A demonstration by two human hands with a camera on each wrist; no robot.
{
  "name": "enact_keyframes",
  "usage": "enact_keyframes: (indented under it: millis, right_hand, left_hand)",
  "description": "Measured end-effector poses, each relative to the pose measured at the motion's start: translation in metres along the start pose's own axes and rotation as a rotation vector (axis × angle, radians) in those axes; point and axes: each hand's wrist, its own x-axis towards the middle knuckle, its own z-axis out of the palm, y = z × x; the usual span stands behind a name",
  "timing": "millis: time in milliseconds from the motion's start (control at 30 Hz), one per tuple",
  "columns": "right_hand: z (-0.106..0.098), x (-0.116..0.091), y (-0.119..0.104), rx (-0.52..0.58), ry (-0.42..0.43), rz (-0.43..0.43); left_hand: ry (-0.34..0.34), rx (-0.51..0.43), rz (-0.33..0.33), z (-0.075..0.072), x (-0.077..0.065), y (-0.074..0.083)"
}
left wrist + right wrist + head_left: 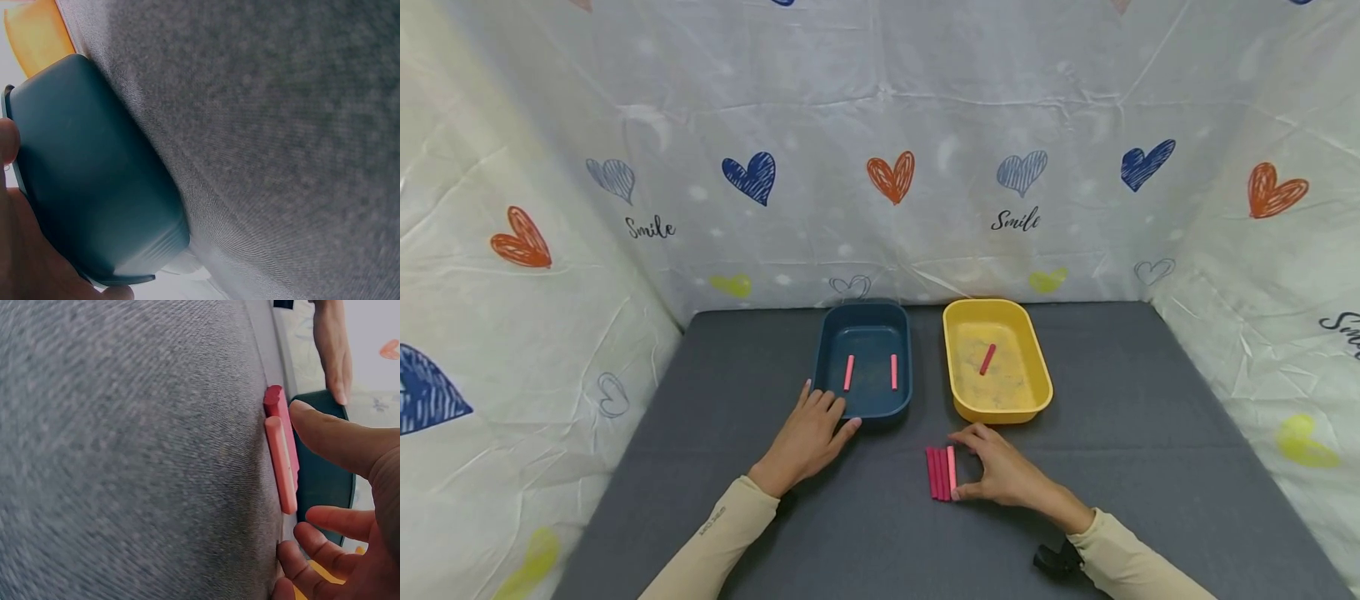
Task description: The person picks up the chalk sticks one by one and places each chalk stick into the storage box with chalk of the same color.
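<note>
My left hand (805, 442) rests at the near left corner of the blue tray (872, 412), its fingers touching the rim. Two light pink chalk sticks (849, 373) lie apart inside that tray. On the cloth, a row holds three dark pink chalk sticks (937, 475) and a light pink chalk stick (952, 468) at its right end. Around this light stick my right hand (1003, 472) is spread, thumb by the near end and fingers past the far end. In the right wrist view a gap shows between fingers and the light stick (282, 465).
A yellow tray (1003, 416) stands right of the blue one, with one dark pink chalk stick (988, 359) in it and smudges on its floor. Grey cloth (715, 375) covers the table. A white heart-printed curtain (820, 133) rises behind and at both sides.
</note>
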Motion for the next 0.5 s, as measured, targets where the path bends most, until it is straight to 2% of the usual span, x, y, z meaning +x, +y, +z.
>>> enact_keyframes:
  millis: [500]
  right_hand:
    - [0.0038,0.0005,-0.0004,-0.089,-0.022,-0.011]
  left_hand:
    - [0.022,-0.006,0.012,-0.0017,-0.0012,0.0013]
